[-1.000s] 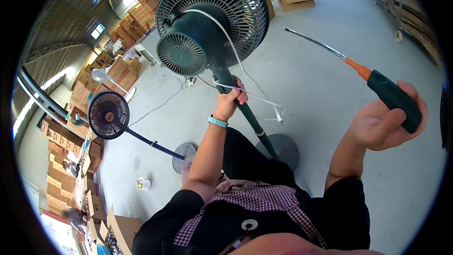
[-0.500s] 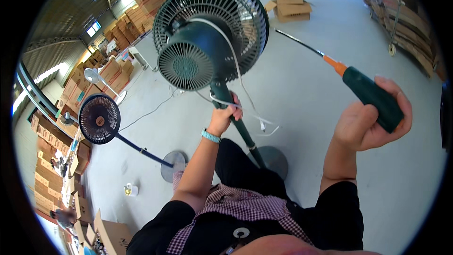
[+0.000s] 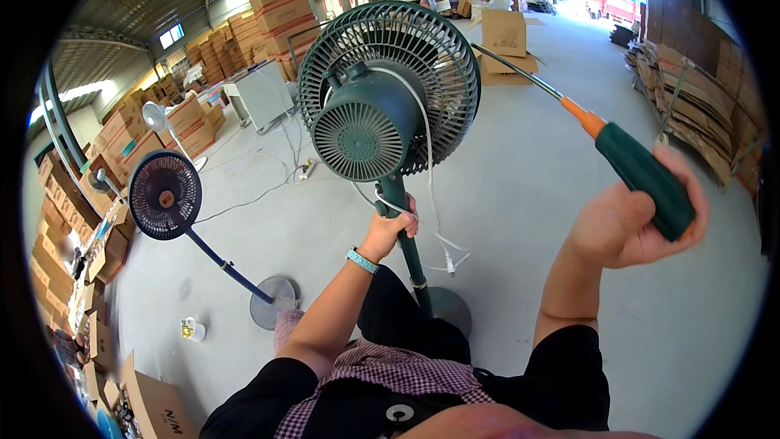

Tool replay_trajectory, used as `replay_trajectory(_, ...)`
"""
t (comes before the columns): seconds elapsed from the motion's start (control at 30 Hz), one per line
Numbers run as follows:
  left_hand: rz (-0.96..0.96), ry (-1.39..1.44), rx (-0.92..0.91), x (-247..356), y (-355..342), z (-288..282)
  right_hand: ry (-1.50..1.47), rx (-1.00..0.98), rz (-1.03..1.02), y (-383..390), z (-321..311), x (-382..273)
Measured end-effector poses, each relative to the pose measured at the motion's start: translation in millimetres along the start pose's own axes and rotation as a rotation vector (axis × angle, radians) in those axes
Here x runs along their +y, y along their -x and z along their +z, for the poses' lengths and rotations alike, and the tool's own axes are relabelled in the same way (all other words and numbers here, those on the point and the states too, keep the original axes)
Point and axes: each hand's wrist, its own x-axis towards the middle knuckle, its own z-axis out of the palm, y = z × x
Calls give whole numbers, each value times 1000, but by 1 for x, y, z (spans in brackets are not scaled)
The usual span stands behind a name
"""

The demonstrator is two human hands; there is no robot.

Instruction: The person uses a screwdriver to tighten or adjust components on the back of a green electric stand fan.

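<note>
A dark green pedestal fan (image 3: 357,138) stands upright in front of me, the back of its motor housing and wire guard towards me. My left hand (image 3: 394,228) is wrapped round its pole, just below the head. A white power cord (image 3: 428,138) loops over the housing and hangs beside the pole, its plug dangling. To the right, my right hand (image 3: 638,215) holds a screwdriver (image 3: 646,171) by its thick green handle with an orange collar. The long metal shaft points up and left, its tip appearing near the guard's right edge; whether they touch I cannot tell.
A dark blue pedestal fan (image 3: 166,195) stands at left, near a small white tub (image 3: 193,329). An opened carton (image 3: 504,36) sits beyond the green fan. Flattened cardboard (image 3: 691,97) lies on a cart at far right. Cords (image 3: 260,187) cross the floor; stacked boxes (image 3: 280,16) stand behind.
The view has tilted up, showing more of the far end of the hall. Both hands keep their grips on the fan pole and the screwdriver.
</note>
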Motion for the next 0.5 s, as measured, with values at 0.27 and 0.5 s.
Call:
replay_trajectory(0.27, -1, -11, 40, 0, 2, 9, -188, -103, 8, -19, 53, 21)
replay_trajectory(0.5, -2, -52, 53, 4, 3, 17, -251, -168, 3, -23, 70, 27)
